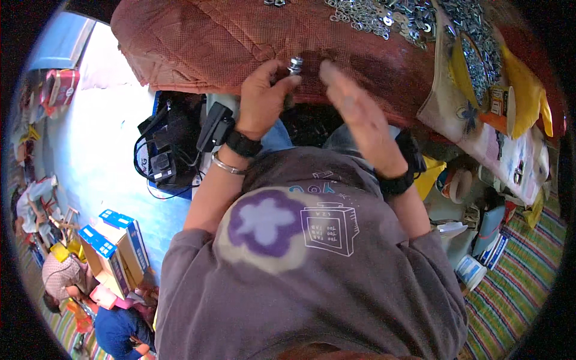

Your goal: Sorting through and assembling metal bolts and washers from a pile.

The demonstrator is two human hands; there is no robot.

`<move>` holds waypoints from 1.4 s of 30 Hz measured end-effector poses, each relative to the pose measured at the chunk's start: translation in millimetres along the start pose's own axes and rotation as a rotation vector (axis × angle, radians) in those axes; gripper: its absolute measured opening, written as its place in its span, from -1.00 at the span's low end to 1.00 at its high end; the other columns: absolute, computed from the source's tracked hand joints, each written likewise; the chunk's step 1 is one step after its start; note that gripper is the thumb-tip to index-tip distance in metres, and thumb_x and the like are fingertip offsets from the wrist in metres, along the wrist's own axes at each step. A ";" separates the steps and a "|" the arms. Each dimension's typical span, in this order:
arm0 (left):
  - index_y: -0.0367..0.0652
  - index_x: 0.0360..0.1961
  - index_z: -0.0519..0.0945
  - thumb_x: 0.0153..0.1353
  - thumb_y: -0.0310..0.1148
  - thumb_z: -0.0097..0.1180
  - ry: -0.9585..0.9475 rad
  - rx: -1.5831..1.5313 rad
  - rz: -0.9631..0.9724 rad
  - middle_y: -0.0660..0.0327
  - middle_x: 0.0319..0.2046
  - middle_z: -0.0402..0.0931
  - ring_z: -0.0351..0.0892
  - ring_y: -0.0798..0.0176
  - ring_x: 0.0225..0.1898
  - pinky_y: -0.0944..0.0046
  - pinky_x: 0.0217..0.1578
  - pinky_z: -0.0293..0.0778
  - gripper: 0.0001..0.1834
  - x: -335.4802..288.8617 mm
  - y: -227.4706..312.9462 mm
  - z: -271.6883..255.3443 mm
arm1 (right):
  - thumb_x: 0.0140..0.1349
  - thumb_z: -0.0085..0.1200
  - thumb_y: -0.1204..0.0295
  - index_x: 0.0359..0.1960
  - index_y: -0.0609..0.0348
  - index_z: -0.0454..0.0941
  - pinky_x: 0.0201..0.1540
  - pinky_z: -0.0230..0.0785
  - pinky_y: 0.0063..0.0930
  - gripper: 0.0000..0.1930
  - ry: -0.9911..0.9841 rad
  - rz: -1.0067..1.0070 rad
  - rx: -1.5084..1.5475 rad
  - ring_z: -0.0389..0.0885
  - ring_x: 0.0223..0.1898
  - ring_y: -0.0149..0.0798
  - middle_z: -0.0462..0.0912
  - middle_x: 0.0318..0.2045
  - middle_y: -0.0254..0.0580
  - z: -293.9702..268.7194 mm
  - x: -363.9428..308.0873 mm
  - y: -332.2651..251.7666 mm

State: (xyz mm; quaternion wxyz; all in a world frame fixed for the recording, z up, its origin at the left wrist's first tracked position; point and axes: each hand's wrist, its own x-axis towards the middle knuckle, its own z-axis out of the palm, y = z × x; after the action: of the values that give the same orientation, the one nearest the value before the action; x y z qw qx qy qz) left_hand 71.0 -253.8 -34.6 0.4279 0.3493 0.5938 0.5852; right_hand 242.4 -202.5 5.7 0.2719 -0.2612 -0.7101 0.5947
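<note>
Between the thumb and fingers of my left hand (pixel 262 101), a small shiny metal bolt (pixel 294 66) stands roughly upright, with what looks like a nut or washers around it. It sits just above the near part of a reddish-brown padded cloth surface (pixel 198 45). My right hand (pixel 362 117) is a short way to the right of the bolt, fingers stretched out and slightly blurred, apparently holding nothing. Loose washers (pixel 384 18) lie spread at the far side of the cloth. Many small metal fasteners (pixel 477 66) are heaped to their right.
Yellow plastic (pixel 528 90) and an orange-and-white tub (pixel 501 111) are by the fasteners. Black equipment with cables (pixel 162 159) lies left of my left forearm. An open carton (pixel 114 255) and two people are at the lower left. A striped mat (pixel 510 288) covers the right floor.
</note>
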 end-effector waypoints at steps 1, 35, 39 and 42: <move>-0.28 -0.32 0.50 0.09 -0.45 0.09 -0.007 0.010 0.015 0.27 -0.50 0.52 0.40 0.52 -0.63 0.49 -0.66 0.29 -0.85 -1.9 2.3 1.5 | 0.34 -0.27 0.27 0.19 0.37 0.13 0.26 -0.08 -0.41 -0.51 0.042 0.013 -0.060 0.13 0.24 -0.23 0.19 0.20 -0.02 -8.1 2.4 -2.3; -0.33 -0.17 0.43 0.14 -0.58 -0.05 -0.116 0.360 0.125 0.16 -0.46 0.53 0.54 0.37 -0.47 0.41 -0.44 0.46 -0.79 58.0 30.7 59.2 | 0.00 0.05 0.50 -0.24 0.32 0.42 -0.20 0.29 -0.12 -0.74 0.474 -0.099 -1.209 0.42 -0.23 0.13 0.46 -0.32 0.08 -149.5 133.2 44.4; -0.33 -0.17 0.42 0.14 -0.58 -0.05 -0.109 0.277 0.041 0.16 -0.47 0.53 0.53 0.38 -0.50 0.42 -0.47 0.44 -0.79 69.2 34.6 57.5 | 0.00 0.06 0.51 -0.31 0.32 0.41 -0.23 0.28 -0.10 -0.79 0.418 -0.030 -1.188 0.41 -0.26 0.13 0.44 -0.37 0.08 -153.3 140.0 42.2; -0.33 -0.19 0.43 0.13 -0.57 -0.04 -0.078 0.405 0.235 0.16 -0.47 0.53 0.53 0.38 -0.51 0.41 -0.48 0.43 -0.80 86.0 44.9 55.7 | 0.03 0.06 0.50 -0.30 0.32 0.40 -0.26 0.30 -0.14 -0.79 0.409 -0.091 -1.140 0.43 -0.29 0.14 0.46 -0.38 0.06 -149.3 139.9 38.5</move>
State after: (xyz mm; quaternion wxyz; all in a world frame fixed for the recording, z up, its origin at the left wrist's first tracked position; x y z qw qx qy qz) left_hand 84.7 -149.9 4.3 0.3005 0.5169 0.6373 0.4862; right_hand 248.1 5.6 -0.1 0.2454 -0.4441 -0.8605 0.0464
